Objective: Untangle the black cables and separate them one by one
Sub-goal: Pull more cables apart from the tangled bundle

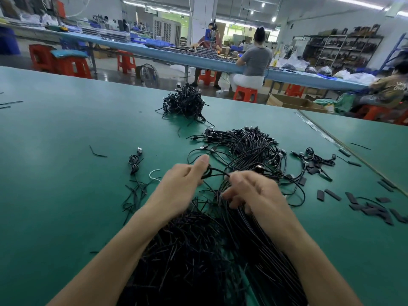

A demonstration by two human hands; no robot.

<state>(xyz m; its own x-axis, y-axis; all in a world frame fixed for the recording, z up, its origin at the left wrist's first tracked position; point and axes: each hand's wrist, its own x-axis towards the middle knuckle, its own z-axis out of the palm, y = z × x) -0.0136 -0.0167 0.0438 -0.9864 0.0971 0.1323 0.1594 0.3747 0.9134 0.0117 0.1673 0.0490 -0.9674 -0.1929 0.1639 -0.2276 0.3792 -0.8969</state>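
my left hand (183, 184) pinches a loop of one black cable (217, 172) between thumb and fingers, and my right hand (249, 188), blurred, pinches the same cable just beside it. beyond my fingers lies a loose tangle of cables (249, 146), and further out a dense black heap (185, 102). under my wrists is a thick pile of strands (198, 250). left of my left fingers sits a small coiled cable (134, 162); right of my right fingers, short black pieces (371, 208) lie scattered on the green table (66, 129).

Glossy black plastic-sheathed cables (249, 151) lie on the matt green table (66, 120).
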